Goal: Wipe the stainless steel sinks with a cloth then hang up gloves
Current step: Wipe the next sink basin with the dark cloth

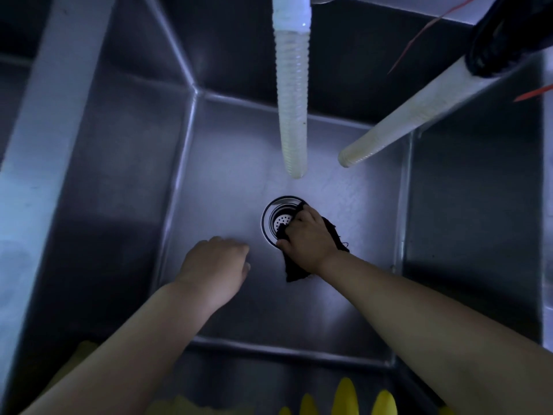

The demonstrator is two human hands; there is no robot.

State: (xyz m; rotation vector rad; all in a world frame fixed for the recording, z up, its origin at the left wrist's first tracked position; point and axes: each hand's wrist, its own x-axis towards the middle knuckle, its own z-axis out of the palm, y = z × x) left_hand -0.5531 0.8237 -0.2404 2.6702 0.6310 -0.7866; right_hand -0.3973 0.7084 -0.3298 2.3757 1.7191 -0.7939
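Deep steel sink: two ribbed hoses hang inside. Yellow gloves at near rim. Left hand on sink floor, fingers loosely curled, holding nothing. Right hand grips dark cloth at drain strainer edge.

Both arms reach down; right hand clenched, left hand loosely curled.

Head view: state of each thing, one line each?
right hand: grips the cloth at the drain
cloth: dark, bunched, partly over the drain
left hand: holds nothing, fingers curled, on the sink floor
drain: strainer in place
hoses: hanging, no water visible
gloves: yellow, at the near rim
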